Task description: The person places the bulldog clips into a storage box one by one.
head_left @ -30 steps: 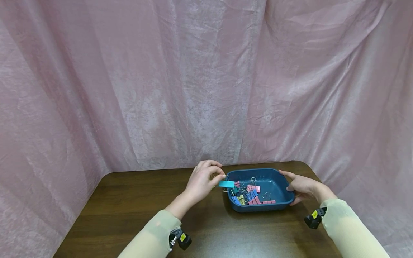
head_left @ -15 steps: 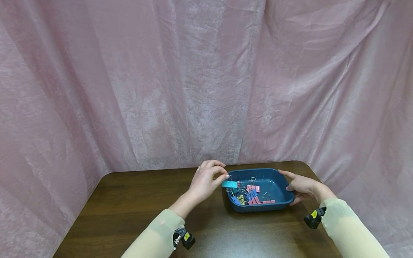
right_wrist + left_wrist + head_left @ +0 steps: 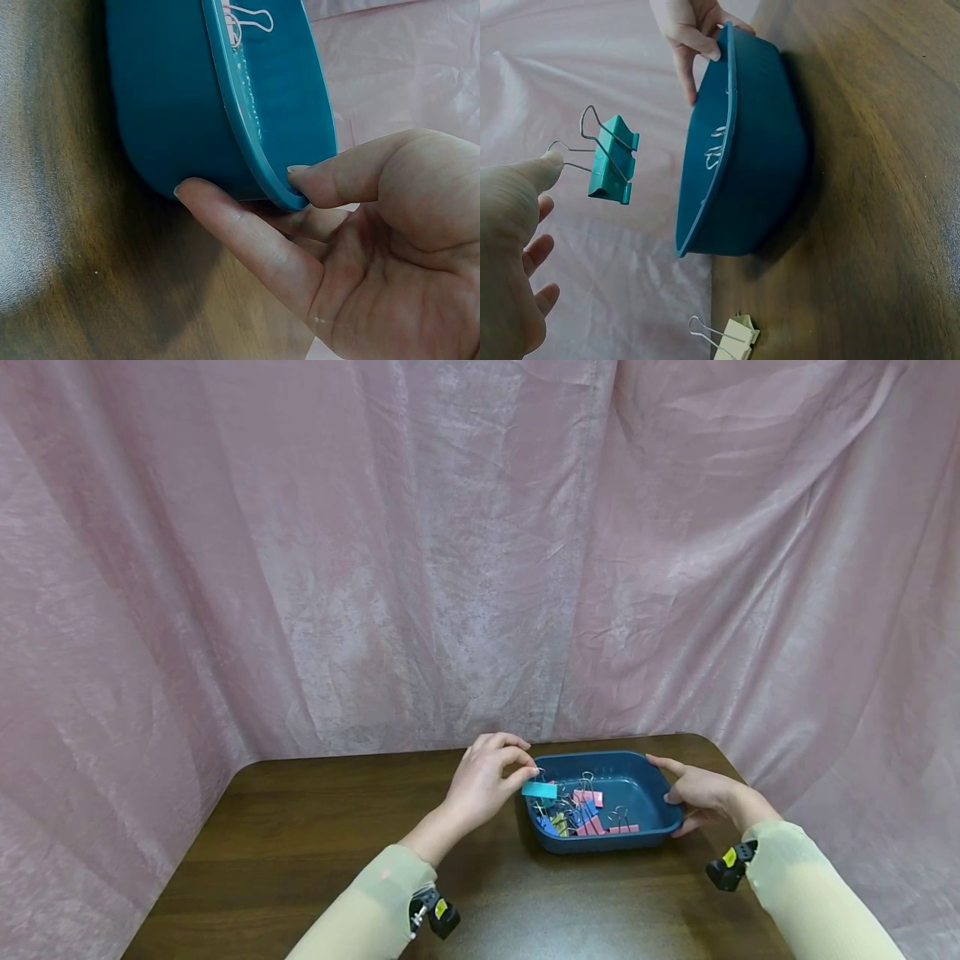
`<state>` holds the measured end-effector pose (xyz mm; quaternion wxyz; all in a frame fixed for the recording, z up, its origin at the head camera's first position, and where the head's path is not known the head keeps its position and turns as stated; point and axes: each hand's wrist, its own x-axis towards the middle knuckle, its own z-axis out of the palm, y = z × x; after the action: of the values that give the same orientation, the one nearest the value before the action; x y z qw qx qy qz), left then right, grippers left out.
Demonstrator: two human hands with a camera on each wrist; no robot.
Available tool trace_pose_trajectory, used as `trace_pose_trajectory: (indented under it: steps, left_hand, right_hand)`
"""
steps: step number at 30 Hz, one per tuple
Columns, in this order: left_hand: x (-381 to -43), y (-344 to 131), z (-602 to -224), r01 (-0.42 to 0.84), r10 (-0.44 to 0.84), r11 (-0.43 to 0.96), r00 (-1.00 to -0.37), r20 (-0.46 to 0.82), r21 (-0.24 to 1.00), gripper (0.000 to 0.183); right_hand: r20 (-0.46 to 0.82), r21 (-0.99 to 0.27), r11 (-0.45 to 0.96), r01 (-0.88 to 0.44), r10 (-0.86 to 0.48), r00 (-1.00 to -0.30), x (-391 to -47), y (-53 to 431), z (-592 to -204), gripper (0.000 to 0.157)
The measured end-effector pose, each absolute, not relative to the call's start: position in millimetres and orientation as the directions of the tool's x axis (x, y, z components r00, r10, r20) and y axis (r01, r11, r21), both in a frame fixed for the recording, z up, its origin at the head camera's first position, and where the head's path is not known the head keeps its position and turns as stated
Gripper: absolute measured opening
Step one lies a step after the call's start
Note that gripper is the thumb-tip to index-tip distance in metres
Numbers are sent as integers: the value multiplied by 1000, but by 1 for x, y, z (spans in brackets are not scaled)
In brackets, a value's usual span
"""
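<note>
A teal binder clip (image 3: 539, 790) hangs over the left end of the dark blue plastic basin (image 3: 607, 843). My left hand (image 3: 486, 781) pinches it by one wire handle; in the left wrist view the clip (image 3: 613, 161) is apart from the basin, and the other fingers of that hand are loosely spread. Inside the basin lie several binder clips, among them pink clips (image 3: 590, 827), a blue clip (image 3: 584, 812) and a yellow clip (image 3: 560, 824). My right hand (image 3: 705, 793) grips the basin's right end, thumb inside the rim and fingers against the outer wall (image 3: 172, 97).
A pale yellow binder clip (image 3: 737, 337) lies on the brown wooden table (image 3: 315, 843) near the basin, seen in the left wrist view. Pink curtains (image 3: 450, 568) hang behind the table and along its sides.
My left hand has moved a little to the right, carrying the teal binder clip from beside the basin's left rim to above that end. The right hand and basin have stayed nearly still.
</note>
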<state>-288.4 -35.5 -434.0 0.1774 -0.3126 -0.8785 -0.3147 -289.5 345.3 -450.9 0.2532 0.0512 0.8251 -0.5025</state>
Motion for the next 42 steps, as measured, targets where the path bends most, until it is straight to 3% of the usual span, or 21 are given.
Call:
trace_pose_trajectory:
  steps: [22, 42]
  left_hand:
    - [-293, -15, -439, 643, 439, 614, -761, 479, 459, 9]
    - [-289, 20, -448, 621, 445, 675, -773, 451, 399, 8]
  right_hand:
    - [-471, -806, 479, 347, -164, -867, -291, 345, -454, 83]
    - [-459, -807, 489, 330, -169, -872, -290, 347, -453, 82]
